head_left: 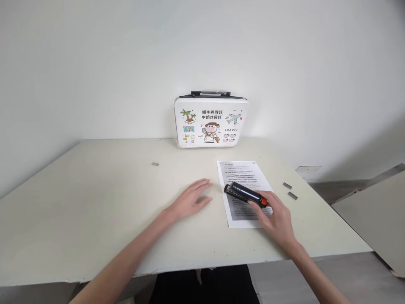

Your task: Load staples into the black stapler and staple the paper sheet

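White case (pixel 196 105), one: stood upright at the far side of the pale table (pixel 79 211), before a white wall (pixel 95 63); fitted with a black handle (pixel 210 93); printed with palm trees (pixel 189 116), an airplane (pixel 234 118) and a hatted cartoon figure (pixel 210 133). Pale wall plate (pixel 308 170), one: mounted beyond the table's right edge.

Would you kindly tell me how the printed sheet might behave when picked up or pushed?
The printed sheet is probably light and floppy, since it looks like thin paper. Pushed sideways, it would likely slide, as it lies flat on a smooth-looking table. It seems unlikely to roll, showing no obvious curl.
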Tool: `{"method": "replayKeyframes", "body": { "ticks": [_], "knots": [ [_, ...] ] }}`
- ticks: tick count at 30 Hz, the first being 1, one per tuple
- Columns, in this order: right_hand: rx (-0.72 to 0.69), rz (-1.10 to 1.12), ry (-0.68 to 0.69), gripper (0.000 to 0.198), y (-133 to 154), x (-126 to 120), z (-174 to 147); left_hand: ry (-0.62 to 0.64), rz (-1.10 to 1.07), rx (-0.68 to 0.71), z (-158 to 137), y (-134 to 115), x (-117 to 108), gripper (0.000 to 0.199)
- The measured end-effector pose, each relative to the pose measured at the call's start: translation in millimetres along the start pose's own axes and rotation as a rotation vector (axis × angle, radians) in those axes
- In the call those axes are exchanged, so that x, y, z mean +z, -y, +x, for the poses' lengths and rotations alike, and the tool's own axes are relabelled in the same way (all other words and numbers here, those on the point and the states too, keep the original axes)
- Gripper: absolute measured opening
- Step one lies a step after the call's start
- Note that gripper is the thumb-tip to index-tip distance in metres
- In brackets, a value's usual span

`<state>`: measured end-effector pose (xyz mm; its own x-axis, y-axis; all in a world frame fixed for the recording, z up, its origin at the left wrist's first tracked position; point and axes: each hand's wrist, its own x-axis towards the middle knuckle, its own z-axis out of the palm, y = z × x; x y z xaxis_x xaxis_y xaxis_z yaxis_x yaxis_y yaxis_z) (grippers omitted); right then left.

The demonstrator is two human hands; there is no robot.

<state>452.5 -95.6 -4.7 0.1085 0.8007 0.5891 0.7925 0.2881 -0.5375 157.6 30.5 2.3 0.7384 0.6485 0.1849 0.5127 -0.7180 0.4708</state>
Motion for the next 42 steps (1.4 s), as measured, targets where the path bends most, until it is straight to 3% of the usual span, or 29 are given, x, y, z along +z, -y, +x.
{"method": "replayKeyframes", "body": {
  "ticks": [4,8,11,16,22,27,32,42],
  "knots": [
    [0.037,0.057,0.120,0.023,9.5,15.2,16.4,-0.143,-0.136,-0.193,-25.0,32.6,-28.8,0.049],
    [0.041,0.106,0.220,0.029,25.7,50.6,43.8,-0.321,-0.300,-0.393,-42.6,47.3,-50.1,0.044],
    [0.060,0.169,0.304,0.034,35.9,83.1,65.3,-0.442,-0.400,-0.470,-47.4,49.0,-53.7,0.042],
    [0.065,0.304,0.428,0.034,42.6,118.5,84.2,-0.507,-0.480,-0.490,-47.7,49.0,-48.9,0.033],
    [0.141,0.363,0.486,0.042,40.9,120.2,81.1,-0.562,-0.480,-0.534,-44.8,50.0,-45.0,0.027],
    [0.182,0.397,0.372,0.044,39.2,123.9,77.3,-0.583,-0.480,-0.577,-40.1,49.4,-43.2,0.027],
    [0.147,0.388,0.354,0.039,38.5,125.3,79.1,-0.655,-0.467,-0.599,-36.5,47.6,-45.0,0.029],
    [0.179,0.349,0.325,0.038,38.6,122.1,81.3,-0.619,-0.448,-0.645,-35.6,46.1,-49.3,0.035]
  ]
}}
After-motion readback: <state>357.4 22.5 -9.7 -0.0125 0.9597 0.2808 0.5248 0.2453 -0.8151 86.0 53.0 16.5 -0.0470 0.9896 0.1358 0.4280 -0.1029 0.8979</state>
